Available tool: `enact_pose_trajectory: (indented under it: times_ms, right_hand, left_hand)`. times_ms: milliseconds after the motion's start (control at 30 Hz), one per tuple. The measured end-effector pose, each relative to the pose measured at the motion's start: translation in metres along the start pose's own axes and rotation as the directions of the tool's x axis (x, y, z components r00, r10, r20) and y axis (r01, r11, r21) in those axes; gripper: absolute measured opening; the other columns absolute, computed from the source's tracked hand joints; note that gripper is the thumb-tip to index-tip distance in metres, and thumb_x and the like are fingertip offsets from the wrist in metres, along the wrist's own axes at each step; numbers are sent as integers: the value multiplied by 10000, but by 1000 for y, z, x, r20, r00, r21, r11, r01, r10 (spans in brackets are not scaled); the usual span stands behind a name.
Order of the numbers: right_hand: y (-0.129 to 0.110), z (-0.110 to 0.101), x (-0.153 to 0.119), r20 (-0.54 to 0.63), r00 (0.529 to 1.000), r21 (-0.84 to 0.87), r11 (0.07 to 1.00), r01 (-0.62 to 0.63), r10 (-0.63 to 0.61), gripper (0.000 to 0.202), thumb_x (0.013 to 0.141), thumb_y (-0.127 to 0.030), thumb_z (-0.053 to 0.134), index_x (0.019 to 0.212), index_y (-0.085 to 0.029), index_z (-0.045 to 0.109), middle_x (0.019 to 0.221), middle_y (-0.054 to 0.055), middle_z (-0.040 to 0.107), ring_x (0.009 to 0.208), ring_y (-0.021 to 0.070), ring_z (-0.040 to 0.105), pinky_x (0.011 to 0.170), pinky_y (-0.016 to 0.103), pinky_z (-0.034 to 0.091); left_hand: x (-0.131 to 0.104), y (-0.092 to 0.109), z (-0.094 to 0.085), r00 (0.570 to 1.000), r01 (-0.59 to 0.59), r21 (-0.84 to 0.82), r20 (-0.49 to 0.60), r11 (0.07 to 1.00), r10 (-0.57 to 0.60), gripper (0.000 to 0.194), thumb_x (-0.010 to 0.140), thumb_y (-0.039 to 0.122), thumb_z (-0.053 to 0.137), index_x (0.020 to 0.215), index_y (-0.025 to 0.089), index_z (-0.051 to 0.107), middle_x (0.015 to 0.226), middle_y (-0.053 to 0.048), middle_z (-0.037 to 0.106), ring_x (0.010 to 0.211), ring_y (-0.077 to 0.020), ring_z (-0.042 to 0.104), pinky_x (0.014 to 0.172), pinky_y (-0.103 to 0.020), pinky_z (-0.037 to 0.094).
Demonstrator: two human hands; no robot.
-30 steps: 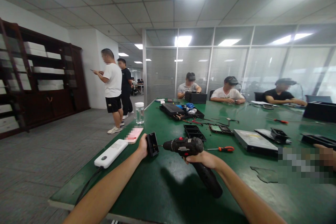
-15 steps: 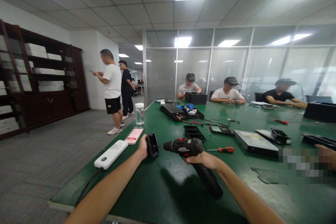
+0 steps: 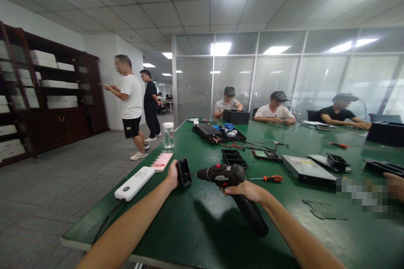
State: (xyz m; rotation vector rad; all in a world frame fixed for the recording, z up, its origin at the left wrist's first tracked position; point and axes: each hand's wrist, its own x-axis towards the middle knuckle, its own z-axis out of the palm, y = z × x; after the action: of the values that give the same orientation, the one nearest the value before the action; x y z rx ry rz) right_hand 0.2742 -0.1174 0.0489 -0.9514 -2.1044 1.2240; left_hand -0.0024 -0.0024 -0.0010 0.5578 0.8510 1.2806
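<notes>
My left hand (image 3: 172, 174) grips a small black plastic frame (image 3: 184, 172) by its left side, holding it tilted above the table. A black cordless drill (image 3: 222, 174) is in my right hand (image 3: 244, 190), its fingers wrapped round the upper grip. The drill's thin bit points left, and its tip reaches the open face of the black frame; whether it touches a screw is too small to tell. Just beyond the drill lies another black plastic frame (image 3: 234, 159). To the right of the drill rests a screwdriver (image 3: 272, 178) with an orange and black handle.
On the green table (image 3: 176, 235), a white power bank (image 3: 134, 183) with a cable and a pink phone (image 3: 163, 162) lie left. Behind them stands a clear jar (image 3: 168, 136). A metal drive (image 3: 307, 171) lies right. Several people sit across; another person's hand (image 3: 396, 185) shows at right.
My hands, the drill and the black frame keep nearly the same pose. The standing person in a white shirt has shifted slightly left.
</notes>
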Motion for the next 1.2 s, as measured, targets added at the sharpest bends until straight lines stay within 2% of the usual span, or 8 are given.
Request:
enact_pose_trajectory:
  times_ms: [567, 1000, 1200]
  right_hand:
    - [-1, 0, -1, 0, 1000, -14, 1000, 7, -7, 309, 734, -414, 596, 834, -124, 637, 841, 53, 595, 827, 193, 531, 825, 336, 395]
    - [-4, 0, -1, -2, 1000, -19, 1000, 14, -14, 326, 733, -420, 596, 858, -121, 636, 851, 55, 598, 838, 199, 534, 827, 342, 401]
    - [-2, 1, 0, -12, 1000, 19, 1000, 11, -11, 320, 721, -415, 609, 856, -126, 628, 836, 52, 592, 820, 191, 537, 821, 345, 404]
  left_hand:
    - [4, -1, -2, 999, -36, 23, 24, 999, 36, 239, 718, 368, 418, 595, 179, 498, 512, -39, 542, 452, -193, 538, 492, -328, 450]
    - [4, -1, -3, 1000, -19, -4, -5, 1000, 19, 247, 727, 372, 421, 603, 179, 511, 515, -41, 541, 443, -191, 530, 487, -325, 442]
    - [6, -1, -4, 1000, -9, -2, 19, 1000, 9, 236, 718, 373, 430, 601, 181, 502, 513, -40, 540, 445, -194, 533, 485, -327, 440]
